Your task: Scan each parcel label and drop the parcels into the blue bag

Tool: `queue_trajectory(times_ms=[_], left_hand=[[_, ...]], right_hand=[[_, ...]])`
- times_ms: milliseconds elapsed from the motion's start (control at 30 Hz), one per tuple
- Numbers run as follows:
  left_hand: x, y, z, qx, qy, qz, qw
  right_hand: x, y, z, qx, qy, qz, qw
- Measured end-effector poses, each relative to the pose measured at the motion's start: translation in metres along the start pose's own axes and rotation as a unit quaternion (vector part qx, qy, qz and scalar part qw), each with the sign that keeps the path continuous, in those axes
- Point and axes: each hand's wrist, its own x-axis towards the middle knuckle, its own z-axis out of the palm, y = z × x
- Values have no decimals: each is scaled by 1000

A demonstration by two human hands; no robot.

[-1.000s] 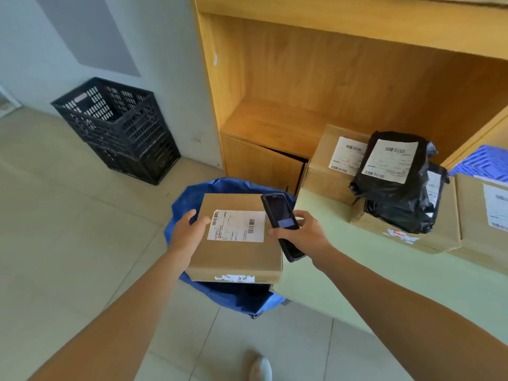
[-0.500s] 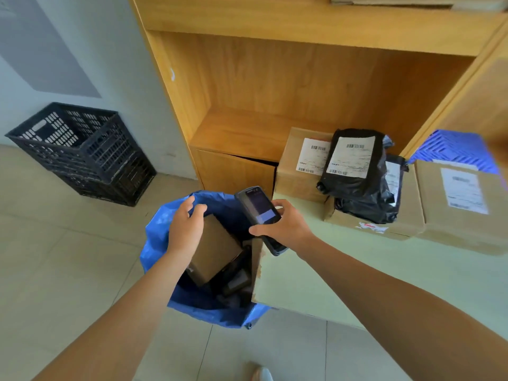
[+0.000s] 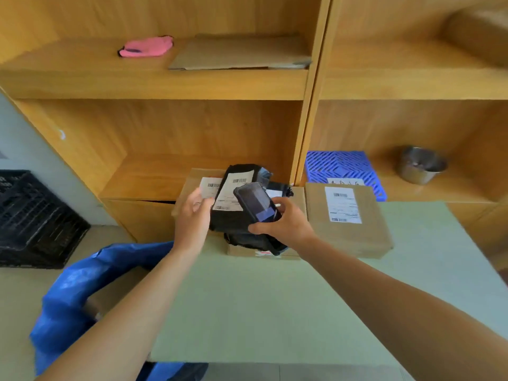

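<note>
My right hand [image 3: 286, 224] grips a black handheld scanner [image 3: 257, 203] and holds it over a black plastic parcel [image 3: 228, 218] with a white label. My left hand [image 3: 192, 218] reaches to that parcel's left edge, and its straight fingers touch it. The parcel lies on a second black parcel [image 3: 247, 242], which rests on a brown box [image 3: 275, 255]. Another labelled brown box [image 3: 346, 224] sits to the right, and one [image 3: 189, 182] stands behind my left hand. The blue bag [image 3: 77, 287] hangs open at the table's left edge with a brown box [image 3: 115, 292] inside.
The pale green table [image 3: 275, 303] spreads in front of me. Wooden shelves behind it hold a blue plastic crate [image 3: 343, 166], a steel bowl [image 3: 420, 166], a pink cloth [image 3: 145, 46] and flat cardboard [image 3: 239, 52]. A black crate [image 3: 33, 218] stands on the floor at the left.
My left hand let the brown box fall into the blue bag, then moved up and right to the black parcel. My right hand carried the scanner over that parcel. My view rose.
</note>
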Motion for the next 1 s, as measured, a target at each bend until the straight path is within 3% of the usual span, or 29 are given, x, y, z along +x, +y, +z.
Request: queue_trajectory(times_ms=[333, 633, 800, 1000], left_hand=[[-31, 67, 192, -9, -50, -9, 999], [-39, 85, 293, 55, -109, -18, 992], [-34, 88, 328, 104, -184, -57, 976], [-24, 81, 335, 150, -210, -94, 962]], right_hand=[[13, 78, -213, -17, 69, 21, 997], [24, 130, -308, -25, 112, 68, 991], [35, 148, -336, -148, 118, 101, 977], [54, 147, -354, -372, 43, 83, 923]])
